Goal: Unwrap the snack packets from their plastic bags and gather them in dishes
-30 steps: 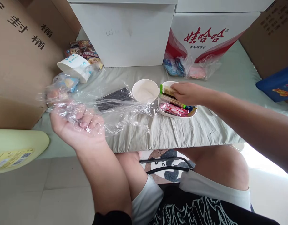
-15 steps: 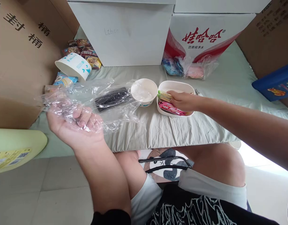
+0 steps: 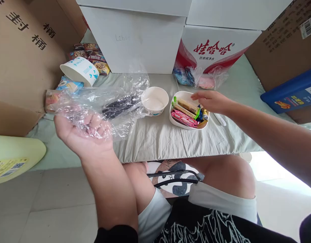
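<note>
While the left hand (image 3: 81, 130) lies palm up off the near edge of the table (image 3: 170, 141), fingers curled loosely around a crumpled clear plastic bag (image 3: 102, 101), the right hand (image 3: 211, 101) hovers just above the white tray (image 3: 188, 125) with fingers spread and nothing between them. Half a second earlier that hand was pressed down on the snack packets in the tray; it has since lifted clear, and a green-edged wafer pack (image 3: 187, 105) that it held a second ago now lies in the tray on top of the others, so that packet looks delivered and the hand is free. The bag has stayed in the left hand throughout, and a dark packet (image 3: 120, 105) still shows inside it, resting on the cloth.

By count: one tray, holding two green-edged wafer packs, one pink wafer pack (image 3: 184, 118) and a few small wrapped sweets too jumbled to number; one round white bowl (image 3: 154, 100) just left of the tray, upright and apparently holding nothing; one paper cup (image 3: 79, 70) tipped on its side at the far left; one heap of cookie packets (image 3: 91, 55) behind it; two white boxes (image 3: 137, 40) and one red-printed water carton (image 3: 216, 47) along the back.
</note>
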`<state>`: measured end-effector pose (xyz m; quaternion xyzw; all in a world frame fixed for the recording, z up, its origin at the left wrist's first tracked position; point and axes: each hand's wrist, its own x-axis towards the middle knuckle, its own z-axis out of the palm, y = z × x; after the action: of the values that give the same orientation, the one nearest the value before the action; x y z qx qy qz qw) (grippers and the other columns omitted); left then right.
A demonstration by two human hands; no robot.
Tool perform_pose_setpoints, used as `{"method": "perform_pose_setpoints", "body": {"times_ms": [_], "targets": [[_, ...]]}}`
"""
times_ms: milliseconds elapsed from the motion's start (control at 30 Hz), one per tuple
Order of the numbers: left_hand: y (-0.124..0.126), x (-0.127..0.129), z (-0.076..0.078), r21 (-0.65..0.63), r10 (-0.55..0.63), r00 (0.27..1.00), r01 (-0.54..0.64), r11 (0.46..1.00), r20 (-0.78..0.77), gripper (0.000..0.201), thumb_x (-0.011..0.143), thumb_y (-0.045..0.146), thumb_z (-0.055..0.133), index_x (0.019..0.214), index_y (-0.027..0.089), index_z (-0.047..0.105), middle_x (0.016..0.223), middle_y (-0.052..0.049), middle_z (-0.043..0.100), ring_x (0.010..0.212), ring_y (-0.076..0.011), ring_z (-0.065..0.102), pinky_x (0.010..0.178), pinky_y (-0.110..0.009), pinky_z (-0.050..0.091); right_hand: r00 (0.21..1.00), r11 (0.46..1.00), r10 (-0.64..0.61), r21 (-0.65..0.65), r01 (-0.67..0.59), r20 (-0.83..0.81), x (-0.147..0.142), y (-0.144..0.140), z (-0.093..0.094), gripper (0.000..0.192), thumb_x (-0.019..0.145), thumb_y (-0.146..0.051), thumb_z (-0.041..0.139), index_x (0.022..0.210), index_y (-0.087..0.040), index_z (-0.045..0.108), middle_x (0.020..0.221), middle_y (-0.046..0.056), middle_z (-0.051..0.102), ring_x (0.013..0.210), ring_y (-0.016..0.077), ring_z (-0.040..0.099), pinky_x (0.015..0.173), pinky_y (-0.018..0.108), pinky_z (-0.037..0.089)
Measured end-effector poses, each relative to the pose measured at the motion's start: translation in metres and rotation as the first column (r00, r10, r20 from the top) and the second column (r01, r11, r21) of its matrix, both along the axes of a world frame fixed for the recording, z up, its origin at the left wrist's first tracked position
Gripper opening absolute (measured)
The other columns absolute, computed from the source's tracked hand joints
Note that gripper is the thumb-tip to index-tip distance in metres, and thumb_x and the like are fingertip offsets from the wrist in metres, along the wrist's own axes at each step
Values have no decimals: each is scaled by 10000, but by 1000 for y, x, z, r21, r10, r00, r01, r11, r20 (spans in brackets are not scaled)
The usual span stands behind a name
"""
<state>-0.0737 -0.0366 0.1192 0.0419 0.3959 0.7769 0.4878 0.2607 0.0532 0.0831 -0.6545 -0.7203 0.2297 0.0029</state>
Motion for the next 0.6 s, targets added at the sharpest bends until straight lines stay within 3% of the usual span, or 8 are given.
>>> {"method": "perform_pose_setpoints", "body": {"times_ms": [100, 167, 267, 367, 467, 600], "targets": [[2, -4, -4, -11, -18, 1000, 18, 1000, -15, 457, 1032, 435, 403, 643, 203, 341, 443, 88, 221, 390, -74, 61, 388, -262, 28, 937, 979, 194, 0, -202, 291, 20, 2, -8, 550, 819, -298, 552, 1350, -257, 687, 1275, 123, 735, 1206, 349, 645, 1066, 538, 448], [5, -6, -7, 14, -33, 998, 34, 999, -62, 435, 983, 437, 520, 653, 204, 361, 459, 98, 240, 389, -66, 84, 390, -257, 54, 905, 968, 248, -54, -244, 345, 28, 0, -17, 524, 826, -312, 556, 1328, -269, 698, 1169, 116, 760, 1175, 352, 657, 1055, 550, 432], [11, -4, -8, 25, -1, 994, 4, 1000, -107, 412, 944, 431, 544, 661, 213, 340, 463, 110, 210, 385, -64, 53, 376, -253, 41, 919, 966, 235, 30, -258, 318, 35, -6, -26, 398, 865, -328, 511, 1192, -268, 731, 1148, 97, 766, 1192, 337, 652, 1043, 532, 412], [16, -1, -6, -6, 42, 995, -42, 999, -87, 405, 975, 436, 390, 654, 223, 267, 448, 110, 140, 376, -69, -37, 368, -262, -48, 935, 940, 229, 186, -285, 271, 38, -14, -26, 297, 875, -312, 482, 1034, -241, 723, 1119, 95, 769, 1146, 320, 668, 1014, 502, 409], [19, -3, -9, 21, -15, 995, 17, 1000, -96, 406, 983, 443, 324, 647, 224, 258, 441, 105, 108, 376, -69, -84, 380, -268, -101, 937, 913, 246, 266, -309, 247, 37, -21, -21, 240, 842, -266, 496, 962, -222, 700, 999, 92, 761, 961, 278, 690, 890, 410, 453], [16, -10, -19, 104, -102, 989, 114, 988, -109, 385, 966, 471, 391, 670, 224, 386, 435, 112, 177, 355, -61, -30, 361, -237, -37, 935, 915, 246, 258, -311, 256, 33, -23, -15, 226, 825, -236, 498, 925, -228, 701, 1008, 82, 740, 820, 230, 653, 690, 330, 429]]}}
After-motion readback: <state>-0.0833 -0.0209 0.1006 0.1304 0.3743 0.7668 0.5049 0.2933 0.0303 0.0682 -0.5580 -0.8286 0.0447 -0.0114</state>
